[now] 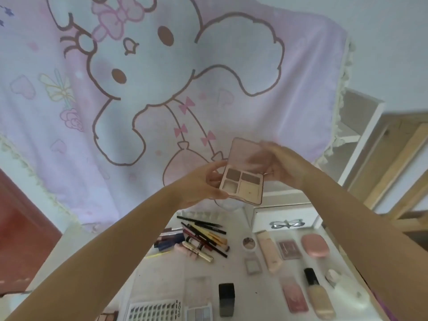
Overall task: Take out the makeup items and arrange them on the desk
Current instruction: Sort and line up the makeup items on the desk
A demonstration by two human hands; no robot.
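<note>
I hold a small pink eyeshadow palette [242, 185] up above the desk, lid open, with brown and pale pans showing. My left hand [203, 184] grips its left edge from below. My right hand [281, 165] holds the raised lid [245, 152] and right side. Below on the white desk [234, 267] lie a pile of pencils and brushes [201, 237], a gold tube [198, 251], a pink compact [315, 247], a foundation bottle [318, 295], a cream tube [268, 253] and a black box [226, 298].
A white drawer box with a bow handle [286, 220] stands at the desk's back right. A pink cartoon blanket [162, 89] hangs behind the desk. A lash tray [154, 310] and a clear palette [198, 300] lie at the front. Wooden frames [393, 158] stand on the right.
</note>
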